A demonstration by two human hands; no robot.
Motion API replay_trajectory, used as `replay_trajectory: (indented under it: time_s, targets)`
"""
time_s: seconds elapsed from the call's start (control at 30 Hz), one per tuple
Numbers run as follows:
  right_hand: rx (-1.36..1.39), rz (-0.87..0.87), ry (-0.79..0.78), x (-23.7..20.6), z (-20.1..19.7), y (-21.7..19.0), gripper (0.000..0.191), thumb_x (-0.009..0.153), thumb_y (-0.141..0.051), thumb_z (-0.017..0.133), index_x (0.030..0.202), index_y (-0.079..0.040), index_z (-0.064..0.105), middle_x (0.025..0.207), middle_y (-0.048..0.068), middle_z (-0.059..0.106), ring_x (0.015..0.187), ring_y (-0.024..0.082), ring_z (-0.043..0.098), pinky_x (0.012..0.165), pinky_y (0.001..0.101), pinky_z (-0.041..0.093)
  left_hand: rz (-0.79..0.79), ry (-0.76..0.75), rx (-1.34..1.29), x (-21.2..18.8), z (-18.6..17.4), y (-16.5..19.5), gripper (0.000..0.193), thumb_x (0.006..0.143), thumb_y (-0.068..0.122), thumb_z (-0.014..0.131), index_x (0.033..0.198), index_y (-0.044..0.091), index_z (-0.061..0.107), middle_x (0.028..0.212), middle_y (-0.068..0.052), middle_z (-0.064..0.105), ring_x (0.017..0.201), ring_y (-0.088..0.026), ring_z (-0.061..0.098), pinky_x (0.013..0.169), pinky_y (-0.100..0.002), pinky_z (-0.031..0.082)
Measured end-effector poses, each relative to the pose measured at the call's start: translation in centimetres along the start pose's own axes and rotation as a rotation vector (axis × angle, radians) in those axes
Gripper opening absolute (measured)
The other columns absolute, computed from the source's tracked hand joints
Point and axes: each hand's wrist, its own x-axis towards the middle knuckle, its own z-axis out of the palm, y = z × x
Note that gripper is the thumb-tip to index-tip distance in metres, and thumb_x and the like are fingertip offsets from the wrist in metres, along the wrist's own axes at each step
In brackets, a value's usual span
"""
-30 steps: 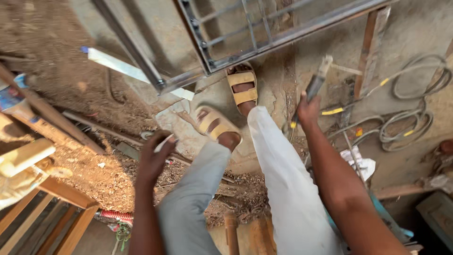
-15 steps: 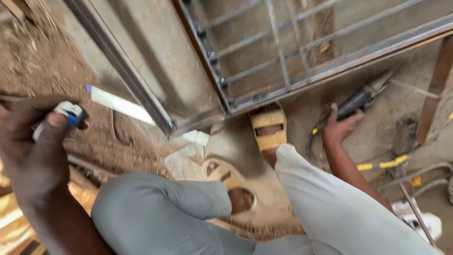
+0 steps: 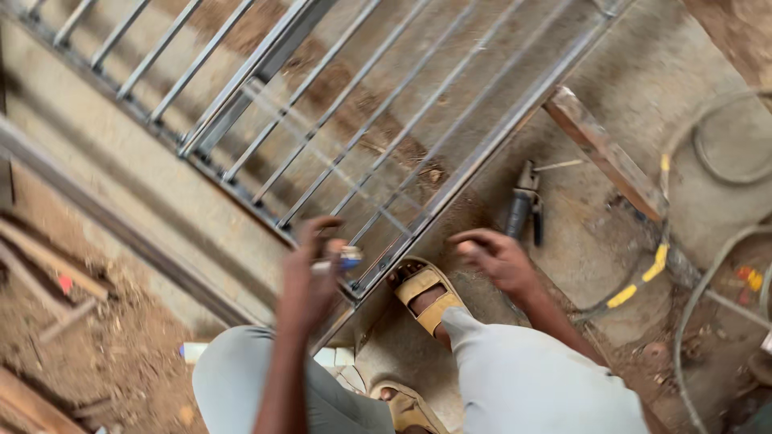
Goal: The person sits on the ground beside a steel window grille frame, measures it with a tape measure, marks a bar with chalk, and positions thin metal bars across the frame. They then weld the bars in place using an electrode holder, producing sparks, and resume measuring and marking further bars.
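I am seeing my left hand (image 3: pixel 310 277) closing around a small white and blue object (image 3: pixel 342 259), too blurred to identify, at the near corner of the metal grille (image 3: pixel 386 120) lying on the floor. My right hand (image 3: pixel 498 259) is hovering half-curled and empty, near the welding holder (image 3: pixel 523 207). I am judging that the sandalled foot (image 3: pixel 426 293) touching the frame could get burned or pinched.

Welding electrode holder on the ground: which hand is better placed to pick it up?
Right. The right hand is empty and hovers just beside the electrode holder, while the left hand grips a small white object at the metal grille.
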Motion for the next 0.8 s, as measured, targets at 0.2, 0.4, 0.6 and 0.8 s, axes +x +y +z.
replay_trajectory:
  time_s: [0.2, 0.4, 0.6, 0.8]
  targets:
    - [0.442, -0.084, -0.253, 1.5, 2.9, -3.2, 0.022, 0.089, -0.017, 0.081, 0.101, -0.003, 0.071, 0.087, 0.002, 0.072, 0.072, 0.008, 0.062, 0.06, 0.0251, 0.049, 0.072, -0.179, 0.027, 1.2, 10.7, 3.1, 0.044, 0.097, 0.024, 0.07, 0.134, 0.008, 0.052, 0.082, -0.021, 0.071, 0.078, -0.037, 0.072, 0.066, -0.045, 0.054]
    - [0.488, -0.072, -0.132, -0.9, 0.6, -5.7, 0.021, 0.083, -0.012, 0.086, 0.096, -0.003, 0.073, 0.082, 0.0, 0.069, 0.071, 0.006, 0.062, 0.063, 0.0223, 0.05, 0.136, -0.213, 0.006, -0.6, 11.7, -0.5, 0.04, 0.092, 0.014, 0.067, 0.13, 0.006, 0.059, 0.099, -0.02, 0.073, 0.088, -0.035, 0.073, 0.077, -0.042, 0.056]
    - [0.942, -0.668, 0.414, -5.6, -13.0, -11.5, 0.012, 0.104, -0.003, 0.072, 0.115, -0.001, 0.069, 0.095, 0.009, 0.069, 0.074, 0.009, 0.061, 0.067, 0.0225, 0.049, 0.049, -0.131, 0.258, -3.4, 7.0, -7.3, 0.012, 0.096, 0.013, 0.067, 0.1, 0.004, 0.072, 0.085, -0.017, 0.071, 0.077, -0.031, 0.069, 0.072, -0.037, 0.053]
    - [0.679, -0.537, 0.934, -2.7, -11.4, -3.1, 0.027, 0.103, -0.017, 0.069, 0.127, -0.005, 0.063, 0.097, 0.001, 0.064, 0.073, 0.006, 0.057, 0.057, 0.0214, 0.047, -0.065, -0.012, 0.255, -2.1, 9.6, -8.4, 0.024, 0.088, 0.027, 0.073, 0.091, 0.004, 0.076, 0.085, -0.015, 0.077, 0.079, -0.03, 0.075, 0.074, -0.037, 0.055]
